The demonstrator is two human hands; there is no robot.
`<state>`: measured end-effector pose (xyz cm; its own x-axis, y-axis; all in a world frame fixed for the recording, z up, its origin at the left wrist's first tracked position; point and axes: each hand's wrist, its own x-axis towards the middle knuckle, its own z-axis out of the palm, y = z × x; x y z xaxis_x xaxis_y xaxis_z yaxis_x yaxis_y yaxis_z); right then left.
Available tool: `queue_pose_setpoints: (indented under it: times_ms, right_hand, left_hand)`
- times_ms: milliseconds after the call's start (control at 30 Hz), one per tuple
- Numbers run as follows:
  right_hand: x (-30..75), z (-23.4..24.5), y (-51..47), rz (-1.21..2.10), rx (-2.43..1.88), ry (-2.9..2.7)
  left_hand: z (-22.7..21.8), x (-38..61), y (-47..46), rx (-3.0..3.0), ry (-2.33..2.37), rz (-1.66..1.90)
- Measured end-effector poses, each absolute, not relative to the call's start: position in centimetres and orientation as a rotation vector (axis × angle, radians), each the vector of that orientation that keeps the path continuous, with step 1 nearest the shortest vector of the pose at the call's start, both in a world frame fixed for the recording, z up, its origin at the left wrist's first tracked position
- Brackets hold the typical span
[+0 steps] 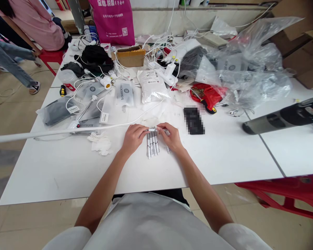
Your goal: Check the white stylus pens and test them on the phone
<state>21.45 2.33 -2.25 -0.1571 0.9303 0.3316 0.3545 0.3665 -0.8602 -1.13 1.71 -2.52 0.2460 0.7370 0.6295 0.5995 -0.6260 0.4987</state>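
Several slim silver-and-white pens (152, 145) lie side by side on the white table (67, 166), pointing toward me. My left hand (134, 138) and my right hand (170, 136) rest on either side of them. Both pinch the ends of one small white pen (152, 129) held crosswise above the row. Another pen lies partly under my right hand.
A crumpled tissue (101, 143) lies left of my hands, a black phone (193, 120) to the right. White cables, labelled pouches (151, 85), a cardboard box (130, 56), a magenta bag (112, 21) and clear plastic bags (250, 66) crowd the far half. A dark handheld device (284, 117) lies at right. Another person (28, 24) stands far left.
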Motion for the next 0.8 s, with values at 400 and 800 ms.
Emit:
queue_pose_setpoints:
  times_ms: [400, 800]
  right_hand:
    - [21.47, -2.01, 2.21, 0.824, -1.205, -1.639]
    - [21.67, -1.91, 2.22, 0.838, -1.216, -1.615]
  left_hand:
    - [-2.13, -1.20, 1.71, 2.319, 1.311, 1.297]
    - [-2.15, -1.20, 1.66, 2.294, 1.319, 1.300]
